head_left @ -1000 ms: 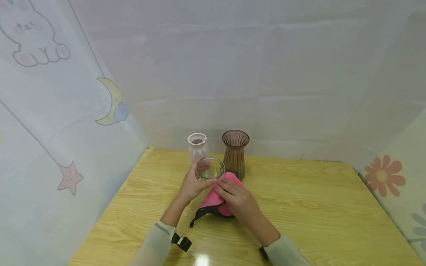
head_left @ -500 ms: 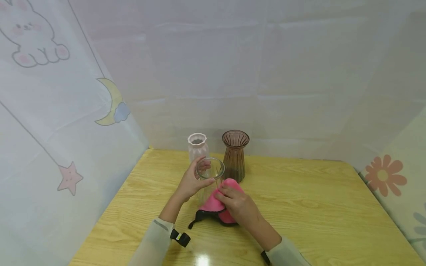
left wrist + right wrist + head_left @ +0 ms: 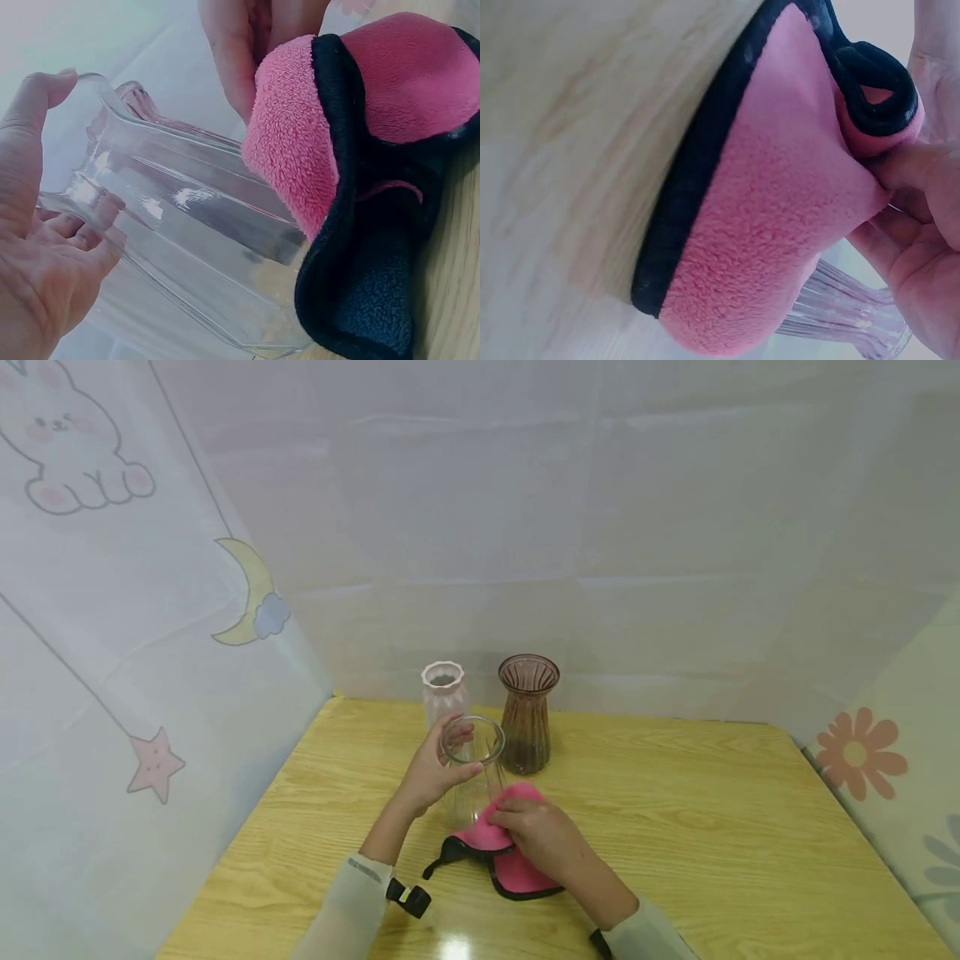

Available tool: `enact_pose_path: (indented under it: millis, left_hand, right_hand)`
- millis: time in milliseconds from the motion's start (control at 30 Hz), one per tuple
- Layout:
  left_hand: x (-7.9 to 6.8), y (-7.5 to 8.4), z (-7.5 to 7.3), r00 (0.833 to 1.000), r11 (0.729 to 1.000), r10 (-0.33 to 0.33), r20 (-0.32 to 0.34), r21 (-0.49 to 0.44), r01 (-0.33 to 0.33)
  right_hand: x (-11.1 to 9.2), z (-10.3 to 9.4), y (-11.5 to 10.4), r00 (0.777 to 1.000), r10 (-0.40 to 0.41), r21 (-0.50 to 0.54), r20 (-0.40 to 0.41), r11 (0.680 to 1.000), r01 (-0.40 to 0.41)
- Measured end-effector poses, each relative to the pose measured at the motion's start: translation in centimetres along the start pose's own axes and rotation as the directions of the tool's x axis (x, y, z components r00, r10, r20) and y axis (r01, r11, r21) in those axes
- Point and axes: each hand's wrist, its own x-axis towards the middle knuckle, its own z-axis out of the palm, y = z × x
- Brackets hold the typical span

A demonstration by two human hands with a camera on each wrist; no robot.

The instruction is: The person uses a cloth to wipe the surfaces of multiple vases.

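A clear ribbed glass vase (image 3: 472, 795) stands at the middle of the table, and my left hand (image 3: 433, 775) grips it by the neck, thumb at the near side of the rim. In the left wrist view the fingers wrap behind the glass (image 3: 187, 206). My right hand (image 3: 546, 837) pinches a pink fleecy cloth (image 3: 525, 873) with black edging, bunched at the lower right side of the vase. The right wrist view shows thumb and fingers gathering a fold of the cloth (image 3: 757, 210). One dark flap of it hangs toward the tabletop.
Behind the clear vase stand a pinkish-white vase (image 3: 444, 695) with a scalloped rim and, to its right, a brown ribbed glass vase (image 3: 527, 731). The wood-grain table (image 3: 675, 827) meets pale hanging sheets (image 3: 637, 568) at the back and sides.
The right hand has slid the cloth down the vase, from near the rim toward its lower part, baring more glass. The left hand keeps its grip almost in place.
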Motion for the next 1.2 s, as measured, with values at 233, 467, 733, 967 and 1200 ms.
enact_pose_path:
  millis: [233,467,733,967,1200]
  left_hand:
    - [0.3,0.1,1.0,1.0,0.999,-0.019,-0.003,0.044,0.019]
    - [1.0,0.4,2.3,1.0,0.999,-0.024,-0.016,0.045,0.025]
    - [1.4,0.2,4.0,1.0,0.998,-0.029,-0.005,0.06,0.029]
    - [1.9,0.3,5.0,1.0,0.996,-0.023,0.006,0.082,0.022]
    - [2.1,0.3,5.9,0.999,0.993,-0.047,-0.009,0.109,0.048]
  right_hand:
    - [-0.5,-1.6,-0.1,0.999,0.034,0.001,-0.028,0.999,-0.034]
    - [-0.6,-3.7,0.2,0.992,0.037,-0.002,-0.121,0.999,-0.038]
    - [-1.6,-5.3,0.5,0.988,0.065,-0.01,-0.141,0.998,-0.067]
    - [-2.0,-6.6,0.8,0.983,0.08,-0.041,-0.167,0.995,-0.088]
    - [-2.4,-8.0,0.9,0.978,0.094,-0.071,-0.189,0.992,-0.109]
